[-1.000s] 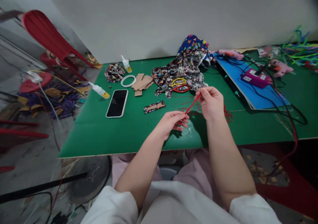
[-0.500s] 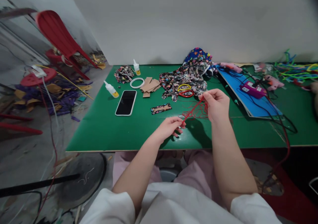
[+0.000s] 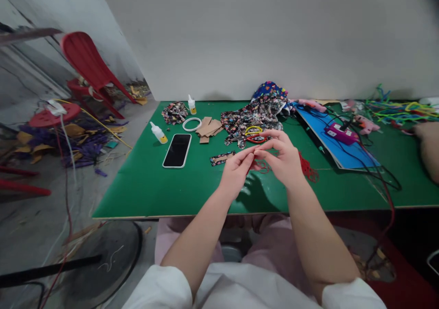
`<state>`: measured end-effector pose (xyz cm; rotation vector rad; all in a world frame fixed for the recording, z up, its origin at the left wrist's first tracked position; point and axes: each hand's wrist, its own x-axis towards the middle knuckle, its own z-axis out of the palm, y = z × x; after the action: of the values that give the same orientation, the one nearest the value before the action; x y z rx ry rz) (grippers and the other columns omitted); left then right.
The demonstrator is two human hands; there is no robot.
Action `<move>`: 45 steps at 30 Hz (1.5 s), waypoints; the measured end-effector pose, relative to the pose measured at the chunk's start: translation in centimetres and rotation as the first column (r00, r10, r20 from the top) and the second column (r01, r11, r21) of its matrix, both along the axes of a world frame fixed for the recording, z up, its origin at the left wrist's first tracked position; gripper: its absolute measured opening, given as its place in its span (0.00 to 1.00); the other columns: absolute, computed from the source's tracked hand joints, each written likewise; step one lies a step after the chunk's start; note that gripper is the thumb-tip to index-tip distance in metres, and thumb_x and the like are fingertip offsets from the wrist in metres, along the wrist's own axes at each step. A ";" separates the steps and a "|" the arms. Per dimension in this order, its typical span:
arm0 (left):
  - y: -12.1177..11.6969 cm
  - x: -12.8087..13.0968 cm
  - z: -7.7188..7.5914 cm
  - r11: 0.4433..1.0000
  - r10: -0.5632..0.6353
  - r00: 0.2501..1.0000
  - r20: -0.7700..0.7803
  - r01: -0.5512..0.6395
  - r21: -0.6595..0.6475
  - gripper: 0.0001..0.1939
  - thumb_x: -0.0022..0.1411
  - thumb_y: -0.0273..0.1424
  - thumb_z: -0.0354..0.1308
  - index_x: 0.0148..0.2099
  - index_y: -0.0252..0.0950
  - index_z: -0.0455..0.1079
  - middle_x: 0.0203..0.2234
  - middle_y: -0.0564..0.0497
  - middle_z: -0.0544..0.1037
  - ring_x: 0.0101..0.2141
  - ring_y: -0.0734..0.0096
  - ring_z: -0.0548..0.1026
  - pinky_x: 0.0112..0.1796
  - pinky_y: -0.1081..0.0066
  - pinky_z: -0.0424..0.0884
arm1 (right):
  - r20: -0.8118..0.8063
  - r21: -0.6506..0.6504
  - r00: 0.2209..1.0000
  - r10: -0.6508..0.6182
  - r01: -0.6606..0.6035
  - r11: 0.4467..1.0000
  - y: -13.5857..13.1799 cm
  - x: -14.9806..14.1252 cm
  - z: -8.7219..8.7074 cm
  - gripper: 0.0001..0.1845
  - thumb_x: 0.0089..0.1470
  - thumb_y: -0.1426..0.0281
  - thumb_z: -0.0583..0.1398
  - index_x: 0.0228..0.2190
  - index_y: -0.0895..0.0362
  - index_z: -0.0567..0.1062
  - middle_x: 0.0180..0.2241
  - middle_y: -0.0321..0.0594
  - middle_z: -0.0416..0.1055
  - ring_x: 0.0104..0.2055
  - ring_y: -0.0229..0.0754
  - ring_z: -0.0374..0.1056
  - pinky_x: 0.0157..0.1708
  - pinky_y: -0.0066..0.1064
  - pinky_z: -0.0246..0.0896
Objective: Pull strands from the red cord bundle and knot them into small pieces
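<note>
Over the front of the green table, my two hands meet fingertip to fingertip. My left hand (image 3: pixel 236 169) is closed in a pinch on red thread, a bit of which shows below its fingers. Pinching at the same spot is my right hand (image 3: pixel 284 159), its other fingers curled above; the fingers mostly cover the thread between them. A loose tangle of red thread (image 3: pixel 308 168) lies just right of my right hand. Partly behind my left hand is a small floral strip with a cardboard face (image 3: pixel 219 158). Scissors (image 3: pixel 254 137) with yellow and red handles rest behind my hands on floral fabric (image 3: pixel 254 112).
On the green table (image 3: pixel 144 194) lie a phone (image 3: pixel 177 150), two glue bottles (image 3: pixel 158 133) (image 3: pixel 191 104), a white ring (image 3: pixel 192 125) and cardboard pieces (image 3: pixel 209 128). Rightward are a blue folder (image 3: pixel 353 156), a purple power strip (image 3: pixel 341 133) with cords and pink glue guns (image 3: pixel 366 124).
My hands have come together from apart, where the red thread was stretched between them. My right hand moved left and down to my left fingertips. The view has tilted up slightly.
</note>
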<state>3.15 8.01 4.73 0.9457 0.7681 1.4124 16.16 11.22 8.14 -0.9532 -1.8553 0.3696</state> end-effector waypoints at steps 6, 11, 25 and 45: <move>-1.0 -0.5 -0.2 0.989 0.134 0.968 -0.210 -0.118 0.089 0.14 0.56 0.39 0.59 0.40 0.35 0.77 0.25 0.52 0.75 0.23 0.79 0.67 0.27 0.75 0.65 | 0.078 0.227 0.997 -0.028 0.010 0.974 -1.2 0.4 0.4 0.01 0.49 0.71 0.64 0.28 0.53 0.76 0.40 0.41 0.71 0.49 0.47 0.63 0.50 0.45 0.60; -2.3 -1.0 1.3 0.917 0.261 0.896 -0.359 -0.113 0.383 0.08 0.59 0.33 0.58 0.34 0.36 0.76 0.23 0.53 0.72 0.26 0.78 0.68 0.28 0.76 0.65 | -0.001 0.355 0.999 0.042 -0.039 0.934 -2.9 0.3 0.9 0.06 0.47 0.72 0.65 0.29 0.50 0.76 0.40 0.38 0.70 0.50 0.48 0.63 0.51 0.49 0.60; -3.4 -3.4 0.9 0.844 0.211 0.787 -0.580 0.152 0.514 0.16 0.62 0.25 0.52 0.52 0.42 0.70 0.52 0.47 0.71 0.57 0.62 0.62 0.57 0.57 0.58 | 0.035 0.544 0.996 -0.077 0.046 0.838 -6.3 -0.3 1.3 0.09 0.46 0.73 0.66 0.29 0.45 0.75 0.44 0.31 0.69 0.54 0.44 0.60 0.61 0.50 0.50; -6.0 -3.9 4.8 0.555 0.569 0.705 -0.424 0.051 0.830 0.12 0.62 0.31 0.50 0.40 0.34 0.73 0.38 0.44 0.76 0.42 0.62 0.72 0.41 0.58 0.71 | -0.105 0.564 0.994 -0.016 0.073 0.822 -6.6 -1.3 0.7 0.08 0.52 0.72 0.61 0.24 0.48 0.71 0.43 0.27 0.69 0.53 0.41 0.61 0.58 0.51 0.54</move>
<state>-0.70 2.06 9.56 2.2425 0.8072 1.7613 14.86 4.67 8.84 -0.5492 -1.7011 -0.1714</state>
